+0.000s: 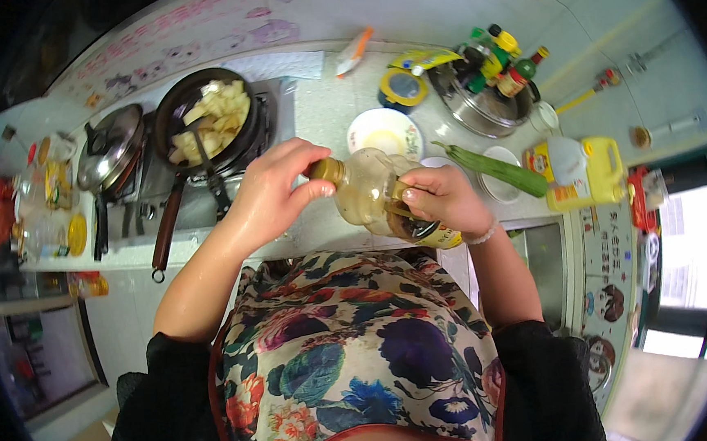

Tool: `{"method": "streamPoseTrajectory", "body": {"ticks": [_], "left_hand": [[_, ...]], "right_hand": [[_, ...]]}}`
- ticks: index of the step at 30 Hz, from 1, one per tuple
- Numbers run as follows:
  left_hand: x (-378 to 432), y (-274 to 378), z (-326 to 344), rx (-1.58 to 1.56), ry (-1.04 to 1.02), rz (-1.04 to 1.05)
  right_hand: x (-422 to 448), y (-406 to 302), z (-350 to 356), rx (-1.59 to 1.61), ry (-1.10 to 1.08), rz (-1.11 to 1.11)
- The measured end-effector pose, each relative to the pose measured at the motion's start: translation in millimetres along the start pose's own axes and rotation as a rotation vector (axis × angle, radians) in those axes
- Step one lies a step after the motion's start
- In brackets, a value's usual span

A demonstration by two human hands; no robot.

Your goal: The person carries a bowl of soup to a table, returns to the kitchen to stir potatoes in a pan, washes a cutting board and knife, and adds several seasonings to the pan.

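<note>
My right hand (441,197) grips the handle of a large clear plastic bottle (360,189), which is tilted over the counter's front edge with dark liquid in its lower part. My left hand (277,189) has its thumb and fingers around the bottle's yellowish cap (327,172). Left of the bottle, a dark frying pan (162,129) stands on the gas stove with pale cut chunks of food (220,116) and a spatula (204,157) in it. Behind the bottle lies a white plate with a floral rim (359,128).
A lidded pan (114,151) sits at the left, with jars (59,186) beyond. Rightward are a green ridged gourd (497,167) across a white bowl (502,195), a yellow oil jug (602,169), a steel pot (475,113) with seasoning bottles above it, and a sink (547,268).
</note>
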State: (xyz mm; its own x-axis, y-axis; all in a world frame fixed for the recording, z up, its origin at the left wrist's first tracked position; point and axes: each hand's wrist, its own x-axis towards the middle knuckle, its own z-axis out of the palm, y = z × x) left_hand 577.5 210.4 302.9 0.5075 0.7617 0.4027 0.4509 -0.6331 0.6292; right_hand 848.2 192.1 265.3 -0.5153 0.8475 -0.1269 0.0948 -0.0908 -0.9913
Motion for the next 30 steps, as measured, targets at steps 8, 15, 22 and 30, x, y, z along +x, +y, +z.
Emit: {"method": "streamPoseTrajectory", "body": {"ticks": [8,15,22,30], "left_hand": [[17,46,24,0.070,-0.139,0.690],[20,45,23,0.098,0.111,0.103],[-44,5,20,0.113,0.046,-0.187],[-107,-10,21,-0.003,0.210,-0.621]], "right_hand": [[-45,-8,-58,0.327,-0.392,0.077],[-59,-44,-151,-0.110,0.351,-0.180],[-21,1,-271,-0.140,0.952,-0.300],[40,79,-324,-0.037,1.303,-0.395]]}}
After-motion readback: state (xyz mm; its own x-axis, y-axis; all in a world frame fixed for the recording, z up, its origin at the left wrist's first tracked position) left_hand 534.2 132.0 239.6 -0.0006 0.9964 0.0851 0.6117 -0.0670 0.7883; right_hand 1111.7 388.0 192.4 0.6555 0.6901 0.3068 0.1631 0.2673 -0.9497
